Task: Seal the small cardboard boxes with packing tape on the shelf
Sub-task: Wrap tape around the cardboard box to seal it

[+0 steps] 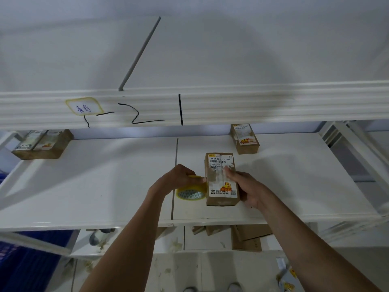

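Cardboard box [222, 180], small, brown, labelled, lies flat on the middle shelf [105, 186], near the front edge, just right of the seam between the shelf panels. Right hand [245, 188] grips it along its right long side, fingers [229, 170] curled over the top onto the label, thumb hidden. Left hand [179, 178] holds a yellow tape roll [191, 191] just beside the box's left side, fingers wrapped over the roll's top, 1 fingertip touching the box edge; whether a strip is already pulled across cannot be told, though the top looks glossy in places. Handling, judged: box looks light and stiff enough to pin with 1 hand, but thin card could dent under hard pressing; glossy label and tape likely slick, so hold by the long side walls, not the top. Roll is rigid, best held through or over the core. Box flaps appear closed, contents not visible. 2 other brown boxes on the same shelf: 1 at the back right [245, 139], 1 far left [42, 145], both well apart from the hands, both closed, contents unseen. Lower shelf shows loose flattened cardboard [248, 234]. Upper shelf rail carries a handwritten label [83, 106] and black marker strokes.
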Tool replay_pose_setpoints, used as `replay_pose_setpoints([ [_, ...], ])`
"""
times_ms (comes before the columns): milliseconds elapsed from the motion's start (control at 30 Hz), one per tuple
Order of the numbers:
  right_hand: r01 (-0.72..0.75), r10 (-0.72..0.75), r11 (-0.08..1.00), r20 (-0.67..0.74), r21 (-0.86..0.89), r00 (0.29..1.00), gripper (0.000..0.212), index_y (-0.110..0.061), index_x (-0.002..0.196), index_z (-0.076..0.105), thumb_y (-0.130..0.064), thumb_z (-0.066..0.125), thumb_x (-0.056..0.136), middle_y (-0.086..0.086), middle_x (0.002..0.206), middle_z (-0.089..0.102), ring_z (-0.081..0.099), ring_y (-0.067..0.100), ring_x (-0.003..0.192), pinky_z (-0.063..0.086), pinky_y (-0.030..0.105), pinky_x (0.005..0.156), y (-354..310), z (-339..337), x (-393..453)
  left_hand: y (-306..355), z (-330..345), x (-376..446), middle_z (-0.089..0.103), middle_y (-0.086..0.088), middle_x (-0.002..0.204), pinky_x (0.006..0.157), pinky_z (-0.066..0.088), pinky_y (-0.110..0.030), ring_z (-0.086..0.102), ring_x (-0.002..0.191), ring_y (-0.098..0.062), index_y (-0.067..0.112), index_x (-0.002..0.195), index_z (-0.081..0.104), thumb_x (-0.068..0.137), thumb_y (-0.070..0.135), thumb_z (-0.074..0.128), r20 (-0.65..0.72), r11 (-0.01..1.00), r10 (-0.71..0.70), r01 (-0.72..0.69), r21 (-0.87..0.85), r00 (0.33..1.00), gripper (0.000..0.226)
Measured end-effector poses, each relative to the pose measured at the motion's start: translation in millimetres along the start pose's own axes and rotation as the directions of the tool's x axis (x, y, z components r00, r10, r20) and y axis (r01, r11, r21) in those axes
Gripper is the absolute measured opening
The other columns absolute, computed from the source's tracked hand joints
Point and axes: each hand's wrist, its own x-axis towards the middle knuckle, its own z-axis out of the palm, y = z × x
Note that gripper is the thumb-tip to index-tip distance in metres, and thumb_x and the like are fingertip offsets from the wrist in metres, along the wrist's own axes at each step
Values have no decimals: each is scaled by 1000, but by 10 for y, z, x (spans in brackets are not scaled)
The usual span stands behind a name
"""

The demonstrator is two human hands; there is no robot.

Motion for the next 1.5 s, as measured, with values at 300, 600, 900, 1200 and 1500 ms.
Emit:
replay_pose_setpoints([
  [300,79,-199,885,-220,-459,955,58,-21,122,57,-53,77,79,-8,113,66,66,13,101,58,31,81,32,240,64,-18,251,96,56,5,61,89,45,-41,53,69,-15,15,68,67,81,54,72,-188,974,-10,52,222,982,41],
  [600,-24,-146,834,-262,-551,954,80,-22,118,50,-45,95,55,-4,109,64,64,13,96,57,29,75,60,207,225,26,178,84,70,-3,86,73,50,-25,62,77,-14,13,89,76,91,49,65,-34,970,-59,66,232,998,38],
  [900,12,-137,897,-252,-441,958,61,-24,111,57,-26,93,62,-2,106,70,70,14,91,58,29,71,20,60,126,-157,11,11,63,1,74,66,45,-22,58,74,-11,8,79,74,79,46,80,-21,999,-37,37,11,999,38],
  [1200,29,-136,917,-241,-398,961,64,-28,114,51,-34,91,65,-1,109,68,70,17,94,60,35,79,-72,81,121,-47,-82,44,64,4,78,68,49,-22,63,74,-11,21,77,67,75,69,70,-205,911,-60,138,389,977,49],
  [1500,55,-71,984,-91,-172,993,68,-23,138,49,-23,82,78,7,113,73,73,24,97,60,35,75,-42,49,67,68,-37,88,65,2,86,74,50,-23,66,84,-15,15,92,71,78,67,68,-120,937,-85,120,328,989,53],
])
